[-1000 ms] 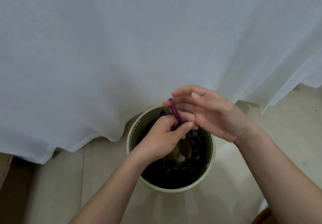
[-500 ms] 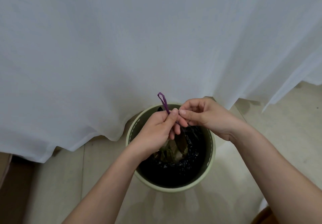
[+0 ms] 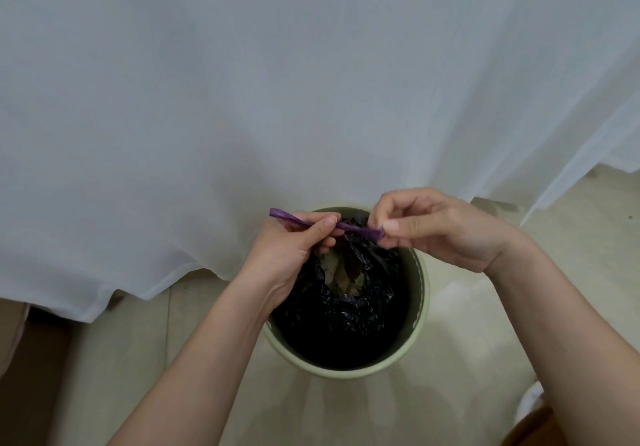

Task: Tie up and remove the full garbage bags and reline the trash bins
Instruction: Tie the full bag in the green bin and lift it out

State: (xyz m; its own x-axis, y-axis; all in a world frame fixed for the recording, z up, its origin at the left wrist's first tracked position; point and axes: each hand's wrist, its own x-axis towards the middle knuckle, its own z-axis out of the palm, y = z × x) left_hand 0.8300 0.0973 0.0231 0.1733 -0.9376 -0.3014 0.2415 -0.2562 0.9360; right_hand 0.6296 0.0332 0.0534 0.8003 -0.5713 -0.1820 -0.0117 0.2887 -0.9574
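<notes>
Your left hand (image 3: 294, 248) pinches purple drawstring (image 3: 322, 223) near its left end; your right hand (image 3: 433, 230) pinches right end. String stretched level between hands, over far rim of pale green bin (image 3: 420, 293). Black garbage bag (image 3: 346, 307) sits inside bin, mouth gathered, partly open. White curtain (image 3: 277, 81) hangs beyond.

Both bare forearms reach forward, hands close together. Left hand (image 3: 294, 248) pinches with thumb and curled fingers; right hand (image 3: 436, 227) pinches likewise, thumb forward, wrist bent.
</notes>
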